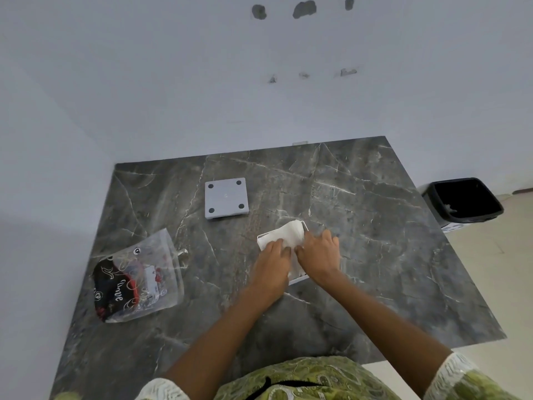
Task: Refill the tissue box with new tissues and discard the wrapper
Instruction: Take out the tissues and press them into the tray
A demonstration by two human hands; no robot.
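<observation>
A white stack of tissues (pixel 290 235) lies in an open white tissue box (pixel 298 280) near the middle of the dark marble table. My left hand (pixel 272 261) presses flat on the stack's left side. My right hand (pixel 318 252) presses on its right side, fingers over the tissues and the box rim. The box's grey bottom plate (pixel 226 197) with round dark feet lies apart, farther back on the table. The clear plastic wrapper (pixel 141 277) with black and red print lies crumpled at the table's left.
A black waste bin (pixel 464 202) stands on the floor past the table's right edge, with something small inside. A white wall runs along the table's far edge. The table's (pixel 375 255) near edge meets my green patterned clothing.
</observation>
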